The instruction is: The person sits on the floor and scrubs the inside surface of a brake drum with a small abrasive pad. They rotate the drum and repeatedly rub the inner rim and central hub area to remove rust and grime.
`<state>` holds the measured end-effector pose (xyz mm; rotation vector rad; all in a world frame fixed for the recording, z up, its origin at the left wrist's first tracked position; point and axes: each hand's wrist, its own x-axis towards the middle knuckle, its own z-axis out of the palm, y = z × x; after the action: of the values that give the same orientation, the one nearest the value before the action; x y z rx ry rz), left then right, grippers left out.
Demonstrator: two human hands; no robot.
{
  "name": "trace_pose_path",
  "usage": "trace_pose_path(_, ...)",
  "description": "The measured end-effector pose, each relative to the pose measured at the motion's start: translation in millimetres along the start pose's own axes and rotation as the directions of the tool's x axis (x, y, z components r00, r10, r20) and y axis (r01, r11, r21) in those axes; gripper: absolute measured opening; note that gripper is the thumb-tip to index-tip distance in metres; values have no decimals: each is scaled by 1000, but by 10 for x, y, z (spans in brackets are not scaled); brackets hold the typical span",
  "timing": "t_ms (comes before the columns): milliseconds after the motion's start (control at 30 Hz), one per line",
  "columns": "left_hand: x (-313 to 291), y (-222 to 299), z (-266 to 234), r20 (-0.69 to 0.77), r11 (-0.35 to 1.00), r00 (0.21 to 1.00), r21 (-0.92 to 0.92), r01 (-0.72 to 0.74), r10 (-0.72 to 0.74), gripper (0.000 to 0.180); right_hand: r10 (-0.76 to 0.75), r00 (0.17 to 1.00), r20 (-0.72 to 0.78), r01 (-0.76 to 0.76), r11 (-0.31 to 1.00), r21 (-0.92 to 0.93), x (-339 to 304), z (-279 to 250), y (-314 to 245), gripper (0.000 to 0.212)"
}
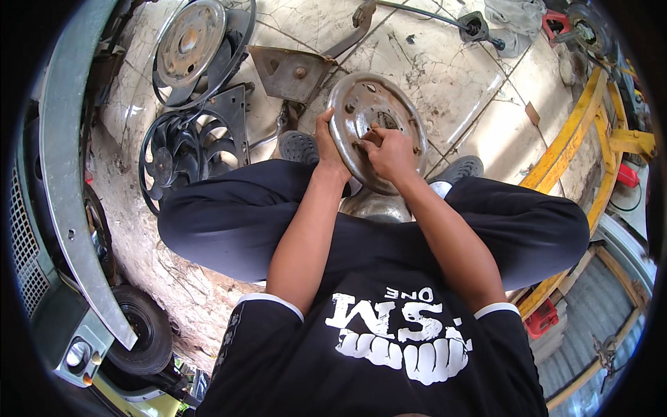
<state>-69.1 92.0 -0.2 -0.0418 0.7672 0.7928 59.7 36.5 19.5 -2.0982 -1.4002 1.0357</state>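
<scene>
A round, worn steel disc with a thick rim and several holes stands tilted between my knees. My left hand is wrapped round its left edge, the thumb on the near face. Close to the disc's centre, the fingers of my right hand are pinched together against the face. Whatever those fingers hold, if anything, is too small to make out. Beneath the disc, a rounded shiny metal piece shows in part, just in front of my lap.
At the left lie a similar rusty disc and black fan blades. A rusty metal bracket sits on the tiled floor beyond my feet. A yellow metal frame stands at the right. A green-grey vehicle panel borders the far left.
</scene>
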Motion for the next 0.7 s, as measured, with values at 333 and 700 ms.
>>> trace_pose_path(333,-76,-52,47,-57,1000,998,-15,-8,7,79,-6,1000,-12,7,1000,12,-45,-104,-78,37)
trace_pose_path(700,-147,-74,72,1,1000,1000,2,15,-15,76,72,992,108,-58,991,-124,-250,-250,-203,29)
